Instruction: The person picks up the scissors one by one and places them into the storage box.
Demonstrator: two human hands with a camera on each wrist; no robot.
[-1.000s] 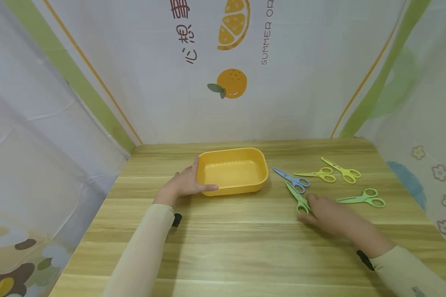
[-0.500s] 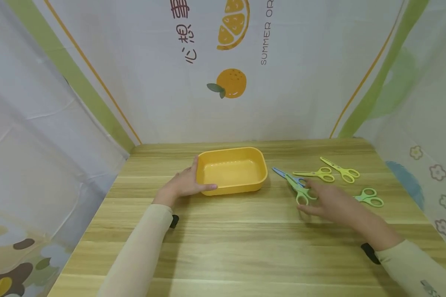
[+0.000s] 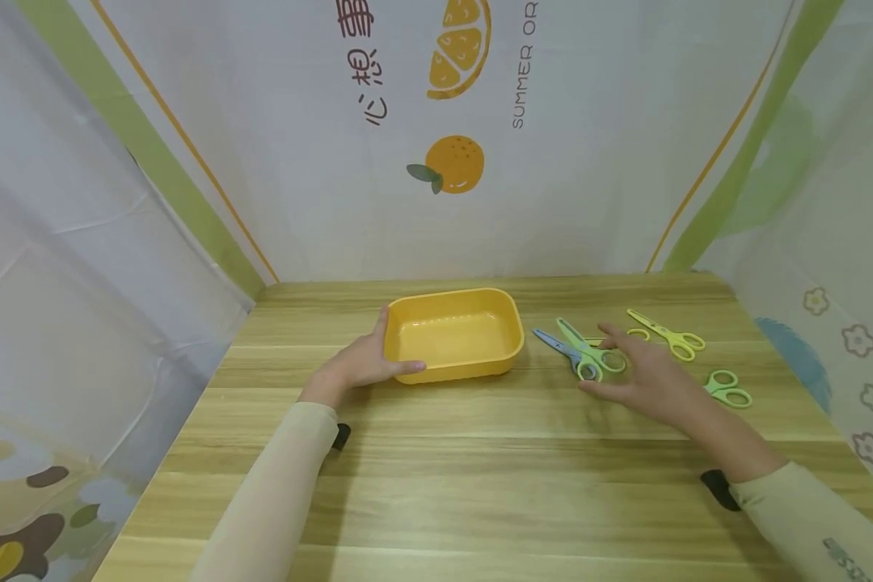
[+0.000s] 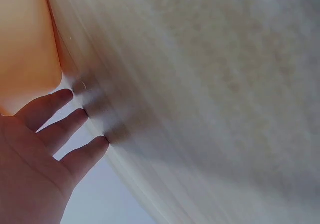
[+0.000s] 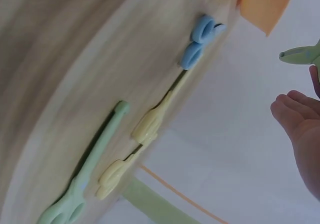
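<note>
The green scissors (image 3: 588, 346) are lifted just above the wooden table (image 3: 480, 469), a little right of the yellow tray (image 3: 454, 334) and over the blue scissors (image 3: 566, 351). The right hand (image 3: 643, 376) appears to pinch them by the handle loops, though its fingers hide the exact grip. The left hand (image 3: 360, 361) grasps the tray's near left corner. Two yellow scissors (image 3: 669, 335) and another green pair (image 3: 727, 390) lie further right.

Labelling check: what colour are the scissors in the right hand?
Green scissors, held by the right hand; clearest in the head view.
</note>
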